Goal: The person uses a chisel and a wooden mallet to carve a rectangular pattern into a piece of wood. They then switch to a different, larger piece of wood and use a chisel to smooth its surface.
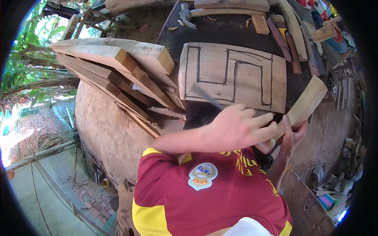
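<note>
My left hand (240,128) is closed round a tool with a narrow grey blade (206,96), smeared by motion, so its exact kind cannot be told. The blade slants over the near edge of a flat wooden board (210,59) marked with thick black angular lines. A rounded end of what looks like the tool's handle shows below my fingers. Close beside it, my right hand (293,137) grips a slightly curved wooden bar (306,101), tilted up to the right; its lower end is partly hidden by my left fingers.
Thick planks (134,74) lean at the left. A hammer (187,15) lies at the far edge of the dark worktop (224,29). A small wood block (260,24), a reddish sheath-like piece (278,39) and several handled tools are at the right. Offcuts (340,181) lie lower right.
</note>
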A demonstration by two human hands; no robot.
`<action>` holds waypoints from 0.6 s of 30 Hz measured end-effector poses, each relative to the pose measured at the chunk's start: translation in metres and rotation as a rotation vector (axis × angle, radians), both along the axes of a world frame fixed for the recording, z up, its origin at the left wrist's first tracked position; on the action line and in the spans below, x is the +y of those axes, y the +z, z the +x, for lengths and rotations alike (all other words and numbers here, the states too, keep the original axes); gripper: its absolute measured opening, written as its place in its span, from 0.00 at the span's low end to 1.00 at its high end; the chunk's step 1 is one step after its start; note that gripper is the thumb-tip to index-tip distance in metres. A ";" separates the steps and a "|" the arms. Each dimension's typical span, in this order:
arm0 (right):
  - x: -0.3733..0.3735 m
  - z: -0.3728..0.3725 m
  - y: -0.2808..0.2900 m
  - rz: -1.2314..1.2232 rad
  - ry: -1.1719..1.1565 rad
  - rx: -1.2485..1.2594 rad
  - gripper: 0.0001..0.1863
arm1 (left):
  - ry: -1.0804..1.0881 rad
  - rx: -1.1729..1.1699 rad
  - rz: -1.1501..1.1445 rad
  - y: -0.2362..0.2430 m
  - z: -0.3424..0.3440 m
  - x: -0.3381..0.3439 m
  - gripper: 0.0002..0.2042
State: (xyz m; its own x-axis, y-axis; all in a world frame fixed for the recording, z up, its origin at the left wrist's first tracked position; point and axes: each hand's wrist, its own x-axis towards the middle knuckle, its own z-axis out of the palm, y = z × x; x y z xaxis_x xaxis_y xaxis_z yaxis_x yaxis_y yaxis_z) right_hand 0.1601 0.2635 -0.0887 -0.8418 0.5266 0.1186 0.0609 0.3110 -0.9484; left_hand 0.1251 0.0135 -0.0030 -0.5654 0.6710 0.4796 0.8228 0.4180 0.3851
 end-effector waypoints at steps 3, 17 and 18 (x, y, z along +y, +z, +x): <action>0.002 -0.001 -0.002 0.024 0.001 0.014 0.34 | -0.033 0.095 0.142 -0.008 -0.039 0.009 0.14; 0.003 -0.007 0.013 0.174 0.008 0.059 0.36 | 0.323 0.028 0.370 -0.015 -0.118 0.015 0.14; 0.003 -0.007 0.012 0.168 0.015 0.066 0.36 | 0.359 0.018 0.354 -0.015 -0.120 0.015 0.14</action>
State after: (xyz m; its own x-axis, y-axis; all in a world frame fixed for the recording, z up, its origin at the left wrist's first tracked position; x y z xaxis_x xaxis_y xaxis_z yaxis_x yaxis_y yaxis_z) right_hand 0.1529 0.2670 -0.0771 -0.8371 0.4819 0.2590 -0.0057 0.4657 -0.8849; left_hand 0.0051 0.0287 -0.0177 -0.7202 0.2308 0.6543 0.6591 0.5221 0.5413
